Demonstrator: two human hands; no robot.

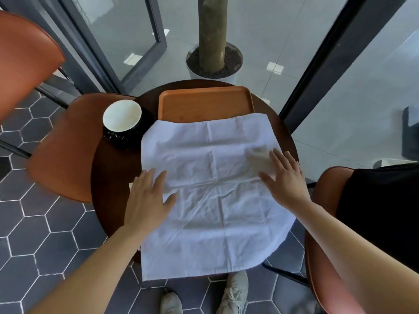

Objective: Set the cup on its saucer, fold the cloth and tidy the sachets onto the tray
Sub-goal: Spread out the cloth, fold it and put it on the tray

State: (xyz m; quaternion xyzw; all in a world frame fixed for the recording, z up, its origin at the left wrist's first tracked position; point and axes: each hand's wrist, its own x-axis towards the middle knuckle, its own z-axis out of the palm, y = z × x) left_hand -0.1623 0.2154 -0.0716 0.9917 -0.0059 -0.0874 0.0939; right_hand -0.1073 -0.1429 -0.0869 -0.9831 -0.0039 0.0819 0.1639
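Cloth (213,191), white and creased, lies spread flat over the round tabletop (108,177), its far edge overlapping the orange tray (204,103) beyond the fingertips and its near edge hanging off. Left hand (147,200) and right hand (285,180) rest palm-down on it, fingers (277,158) splayed apart, gripping nothing. Cup (122,118) sits on its dark saucer (145,130), beyond the left fingers.

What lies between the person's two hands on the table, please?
In the head view, only the spread white cloth lies between the left hand and the right hand; both palms are open and flat on it.
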